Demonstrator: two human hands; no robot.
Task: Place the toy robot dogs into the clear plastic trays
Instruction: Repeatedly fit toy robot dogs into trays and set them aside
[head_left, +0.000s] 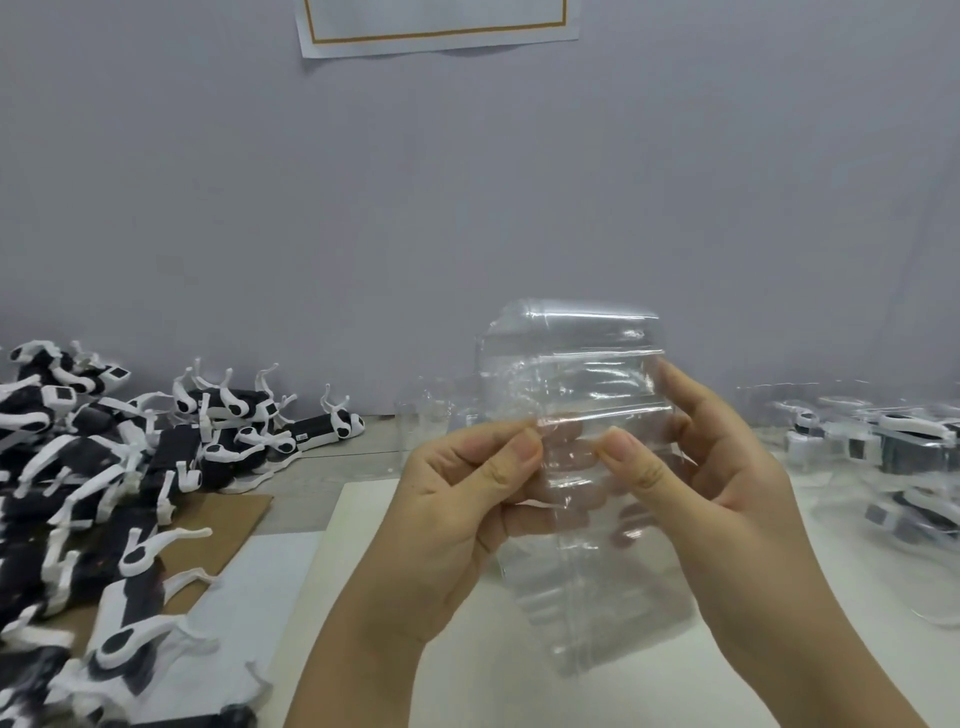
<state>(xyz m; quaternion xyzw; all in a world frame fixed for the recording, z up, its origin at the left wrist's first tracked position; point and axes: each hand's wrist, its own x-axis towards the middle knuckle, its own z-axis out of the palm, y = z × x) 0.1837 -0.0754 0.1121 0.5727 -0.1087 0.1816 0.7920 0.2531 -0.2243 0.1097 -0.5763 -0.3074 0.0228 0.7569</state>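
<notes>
I hold a clear plastic tray (576, 374) upright in front of me, above the table. My left hand (457, 499) pinches its near edge between thumb and fingers. My right hand (711, 467) grips its right side, thumb on the front and fingers behind the plastic. The tray holds nothing. A big pile of black-and-white toy robot dogs (104, 467) lies on the left of the table, several with their legs sticking up. On the right lie clear trays with dogs inside them (893, 452).
A white board (363, 545) lies on the table under my hands. Brown cardboard (228, 525) sits beneath part of the dog pile. Another clear tray (421, 426) stands at the back by the grey wall. A framed paper (436, 26) hangs on the wall.
</notes>
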